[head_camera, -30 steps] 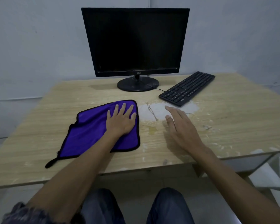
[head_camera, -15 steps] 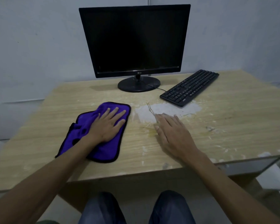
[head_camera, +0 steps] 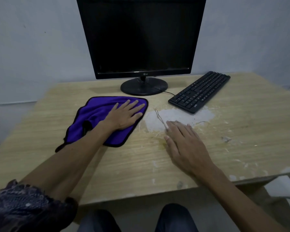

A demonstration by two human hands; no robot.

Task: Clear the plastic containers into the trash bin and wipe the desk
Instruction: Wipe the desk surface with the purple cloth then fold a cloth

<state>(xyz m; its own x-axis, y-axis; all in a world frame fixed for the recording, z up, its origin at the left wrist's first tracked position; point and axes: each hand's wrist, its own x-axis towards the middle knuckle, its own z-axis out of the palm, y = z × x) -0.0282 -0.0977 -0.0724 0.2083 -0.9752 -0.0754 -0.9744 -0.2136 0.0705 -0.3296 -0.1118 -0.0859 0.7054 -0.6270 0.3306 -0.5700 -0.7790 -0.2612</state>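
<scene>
The step in hand looks like the wiping: no plastic containers and no trash bin show anywhere in view, so that part seems done or lies out of sight. The left hand (head_camera: 124, 115) lies flat, fingers spread wide, pressing the purple microfibre cloth (head_camera: 97, 119) onto the wooden worktop (head_camera: 40, 131), just in front and to the left of the monitor base (head_camera: 144, 86). The cloth is bunched along its left side, with a black-trimmed corner trailing away from the monitor base towards the worktop's front edge. The right hand (head_camera: 186, 144) rests open and flat on the bare wood, holding nothing, in front and to the right of the monitor base, its fingertips touching the near edge of a pale, worn patch (head_camera: 177, 116) in the surface. To the right of the monitor base a black keyboard (head_camera: 199, 92) sits at an angle, its near corner over that patch. To wipe well, I would keep the palm flat so the cloth stays spread rather than rolling up, and sweep in overlapping passes from beside the monitor base towards the front edge. The yellowish streaks and flecks around the pale patch probably need firmer pressure, though the patch itself looks like damaged veneer and may not come clean. The free hand would do best steadying the worktop or lifting the keyboard, whose thin cable (head_camera: 167, 92) runs back to the monitor base and could snag the cloth.
</scene>
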